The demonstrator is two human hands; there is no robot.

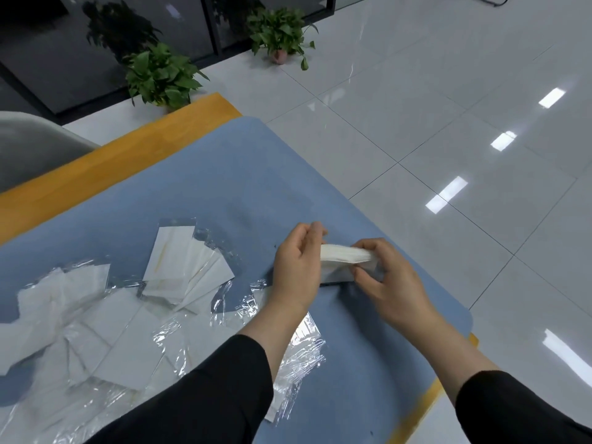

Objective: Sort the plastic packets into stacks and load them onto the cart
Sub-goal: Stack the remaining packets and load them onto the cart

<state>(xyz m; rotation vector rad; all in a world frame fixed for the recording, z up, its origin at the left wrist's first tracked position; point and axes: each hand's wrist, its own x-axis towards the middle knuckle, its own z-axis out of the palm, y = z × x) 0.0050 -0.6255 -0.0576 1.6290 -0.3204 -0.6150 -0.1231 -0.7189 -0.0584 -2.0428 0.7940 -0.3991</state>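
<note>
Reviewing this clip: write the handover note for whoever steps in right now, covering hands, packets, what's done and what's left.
Left hand and right hand both grip one small stack of packets, held just above the blue mat.
Loose packets lie spread over the mat's left side; a fanned group sits beside them.
Done: one stack gathered.
Left: stack the loose packets and load everything; no cart is in view.

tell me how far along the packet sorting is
Early on. Done: nothing clearly finished; no cart is in view. In hand: the left hand and right hand grip one small stack of packets above the blue mat. Left: the loose packets fanned and scattered to the left need stacking, then loading.
</note>
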